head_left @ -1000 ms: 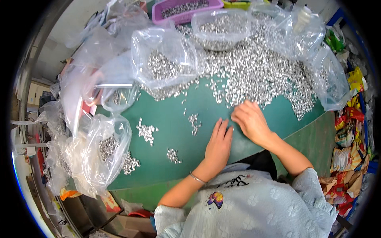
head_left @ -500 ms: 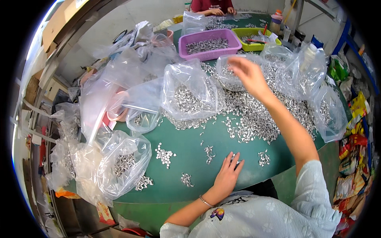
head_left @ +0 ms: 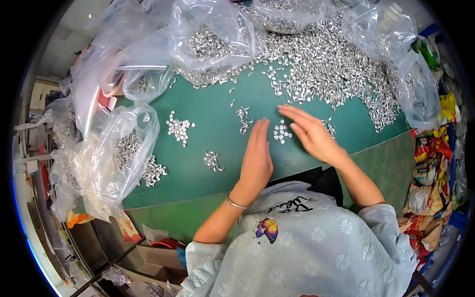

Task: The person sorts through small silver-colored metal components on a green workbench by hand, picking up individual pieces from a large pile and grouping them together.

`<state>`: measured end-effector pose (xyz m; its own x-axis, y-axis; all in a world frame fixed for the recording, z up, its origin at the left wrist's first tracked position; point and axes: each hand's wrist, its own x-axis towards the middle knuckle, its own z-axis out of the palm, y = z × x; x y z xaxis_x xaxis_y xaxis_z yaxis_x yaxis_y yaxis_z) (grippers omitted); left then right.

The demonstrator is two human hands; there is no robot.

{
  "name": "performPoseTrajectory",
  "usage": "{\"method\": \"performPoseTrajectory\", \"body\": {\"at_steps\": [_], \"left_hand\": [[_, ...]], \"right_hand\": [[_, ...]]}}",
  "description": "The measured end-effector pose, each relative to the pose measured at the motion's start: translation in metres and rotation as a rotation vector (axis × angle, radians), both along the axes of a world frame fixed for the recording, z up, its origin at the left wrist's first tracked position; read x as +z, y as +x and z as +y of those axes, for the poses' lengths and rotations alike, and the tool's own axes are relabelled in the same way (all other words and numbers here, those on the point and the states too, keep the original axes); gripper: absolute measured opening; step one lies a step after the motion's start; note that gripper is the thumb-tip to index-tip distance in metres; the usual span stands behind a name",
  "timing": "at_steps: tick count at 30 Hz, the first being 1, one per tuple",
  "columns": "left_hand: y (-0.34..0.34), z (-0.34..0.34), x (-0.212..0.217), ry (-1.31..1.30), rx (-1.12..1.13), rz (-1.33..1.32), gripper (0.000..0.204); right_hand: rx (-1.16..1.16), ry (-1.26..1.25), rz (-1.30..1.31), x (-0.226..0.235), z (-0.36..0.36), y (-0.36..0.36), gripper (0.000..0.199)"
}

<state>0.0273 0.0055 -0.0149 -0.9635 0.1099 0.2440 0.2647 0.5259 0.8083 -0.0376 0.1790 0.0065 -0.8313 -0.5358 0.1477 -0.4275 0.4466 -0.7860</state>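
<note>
Between my two hands lies a small cluster of little silver metal pieces on the green table. Just left of it, my left hand is open and held on edge, its fingers stretched out together. My right hand is open on the other side, palm toward the cluster, fingers straight and thumb apart. Neither hand holds anything that I can see. Close behind the right fingers, another small pile of curved silver pieces is partly hidden. A similar pile sits beyond the left fingertips.
A broad heap of silver pieces covers the far right. Clear plastic bags of pieces stand at the back, left and right. Separate small piles lie to the left. Colourful packets line the right side.
My right hand has come back from the far bag to beside my left hand. The left hand has shifted off the small cluster, which now shows. The view has tilted downward.
</note>
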Motion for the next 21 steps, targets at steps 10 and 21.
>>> {"method": "performPoseTrajectory", "body": {"at_steps": [10, 21], "left_hand": [[0.042, -0.015, 0.016, -0.028, 0.094, -0.088, 0.056], [0.115, -0.031, -0.02, 1.086, -0.219, -1.178, 0.027]], "right_hand": [[0.253, 0.27, 0.188, 0.0, -0.024, 0.027, 0.043], [0.367, 0.173, 0.122, -0.002, -0.014, 0.039, 0.04]]}}
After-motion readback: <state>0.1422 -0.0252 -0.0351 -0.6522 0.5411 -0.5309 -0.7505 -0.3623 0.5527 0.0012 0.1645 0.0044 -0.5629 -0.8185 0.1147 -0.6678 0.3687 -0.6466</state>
